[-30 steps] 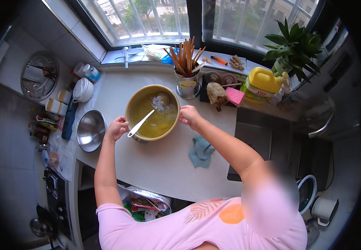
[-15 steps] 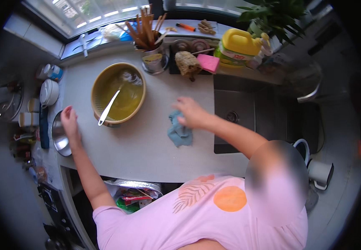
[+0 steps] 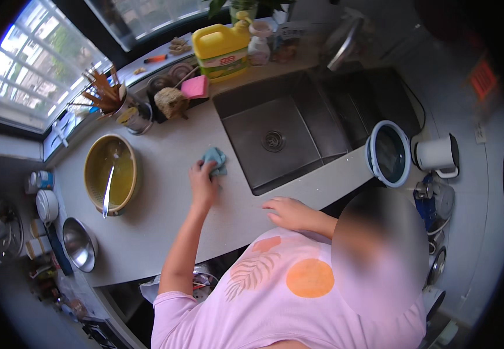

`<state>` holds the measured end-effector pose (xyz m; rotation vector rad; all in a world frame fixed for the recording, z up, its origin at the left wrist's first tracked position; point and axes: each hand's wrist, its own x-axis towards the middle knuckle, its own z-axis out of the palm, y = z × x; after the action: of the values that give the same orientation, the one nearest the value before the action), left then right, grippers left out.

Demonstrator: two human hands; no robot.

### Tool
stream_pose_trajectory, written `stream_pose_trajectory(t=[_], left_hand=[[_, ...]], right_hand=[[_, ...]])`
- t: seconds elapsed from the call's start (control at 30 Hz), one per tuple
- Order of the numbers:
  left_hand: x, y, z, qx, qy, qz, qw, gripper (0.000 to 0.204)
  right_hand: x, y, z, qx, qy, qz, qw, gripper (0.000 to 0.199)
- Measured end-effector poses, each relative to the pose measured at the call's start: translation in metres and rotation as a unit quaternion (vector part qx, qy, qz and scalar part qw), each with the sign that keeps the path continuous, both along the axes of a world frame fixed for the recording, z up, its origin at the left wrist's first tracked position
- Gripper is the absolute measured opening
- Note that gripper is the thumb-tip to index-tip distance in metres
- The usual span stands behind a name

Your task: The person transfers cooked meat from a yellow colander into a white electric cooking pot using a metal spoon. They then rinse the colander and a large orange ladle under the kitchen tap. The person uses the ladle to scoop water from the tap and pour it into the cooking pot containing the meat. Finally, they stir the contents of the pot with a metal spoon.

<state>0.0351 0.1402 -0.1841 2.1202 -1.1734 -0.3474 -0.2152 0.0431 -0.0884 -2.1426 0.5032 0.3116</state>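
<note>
Fingers of my left hand [image 3: 203,185] are bent onto a crumpled blue cloth [image 3: 214,160] on the pale counter, just left of the sink. My right hand [image 3: 289,213] is over the front strip of the counter near my body, fingers stretched out and apart, holding nothing. To the left of the cloth stands a tan basin [image 3: 93,187] containing yellowish liquid. A white-handled spoon or ladle [image 3: 109,187] leans in the basin over its near rim.
A shiny metal bowl [image 3: 80,244] sits at the counter's left end. The dark double sink [image 3: 298,113] takes up the right side, with a blue-rimmed basin [image 3: 403,145] and white kettle [image 3: 436,154] beside it. Behind stand a yellow jug [image 3: 221,49], pink sponge [image 3: 195,87] and chopstick holder [image 3: 135,118].
The view has swung to the right. My right hand has let go of the cloth and drawn back toward my body. From beside the metal bowl, my left hand has moved onto the cloth.
</note>
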Motion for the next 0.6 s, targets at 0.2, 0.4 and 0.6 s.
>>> stream_pose_trajectory(t=[0.2,0.4,0.6], left_hand=[[0.001,-0.115,0.058,0.108,0.183,0.005,0.977,0.056],[-0.007,-0.139,0.056,0.108,0.172,-0.013,0.979,0.053],[-0.008,-0.061,0.082,0.011,0.192,0.019,0.981,0.049]], right_hand=[[-0.096,-0.016,0.009,0.073,0.046,-0.132,0.987,0.029],[-0.192,-0.033,0.015,0.051,0.047,-0.321,0.945,0.026],[-0.311,-0.087,0.0,0.289,-0.143,-0.698,0.64,0.04]])
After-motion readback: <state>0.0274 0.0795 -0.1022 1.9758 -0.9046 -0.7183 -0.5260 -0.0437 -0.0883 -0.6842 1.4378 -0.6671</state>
